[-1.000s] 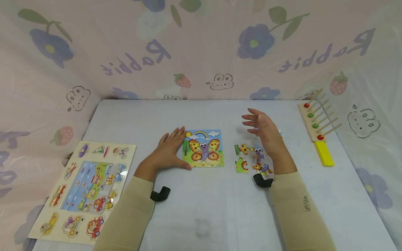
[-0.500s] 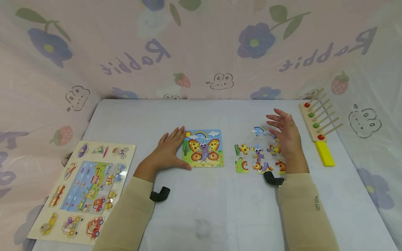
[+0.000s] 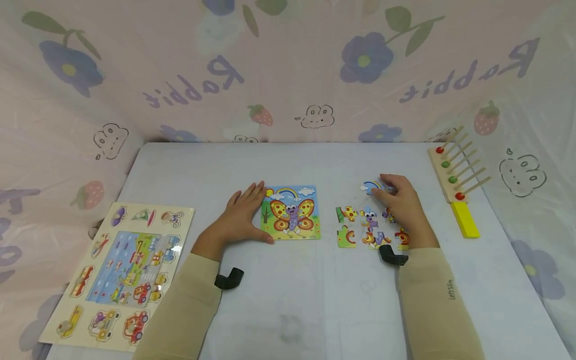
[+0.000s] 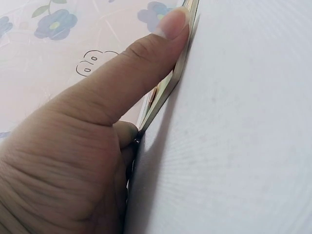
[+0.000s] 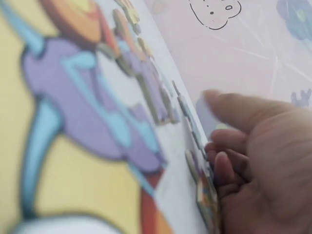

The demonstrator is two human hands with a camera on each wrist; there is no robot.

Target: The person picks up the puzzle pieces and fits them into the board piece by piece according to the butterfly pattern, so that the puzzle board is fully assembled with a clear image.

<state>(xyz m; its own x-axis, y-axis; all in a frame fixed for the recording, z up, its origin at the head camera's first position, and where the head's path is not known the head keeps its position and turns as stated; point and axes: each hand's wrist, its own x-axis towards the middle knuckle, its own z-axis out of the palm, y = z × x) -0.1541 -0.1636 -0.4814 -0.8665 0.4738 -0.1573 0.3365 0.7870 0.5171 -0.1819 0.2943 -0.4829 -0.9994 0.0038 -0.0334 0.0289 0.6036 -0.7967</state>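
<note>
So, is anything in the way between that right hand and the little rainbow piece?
Nothing visible. In the head view, the thumb of the right hand overlaps the rainbow piece; whether they touch, I can't tell. The butterfly-face piece lies on the near side, not between them.

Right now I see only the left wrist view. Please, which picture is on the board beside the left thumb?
Observer: The board shows a butterfly.
Operator: Thank you. And where is the right hand?
Observer: The right hand is over the loose pieces, to the right of the board.
Operator: What lies on the other side?
Observer: A vehicle puzzle lies left of the left hand.
</note>
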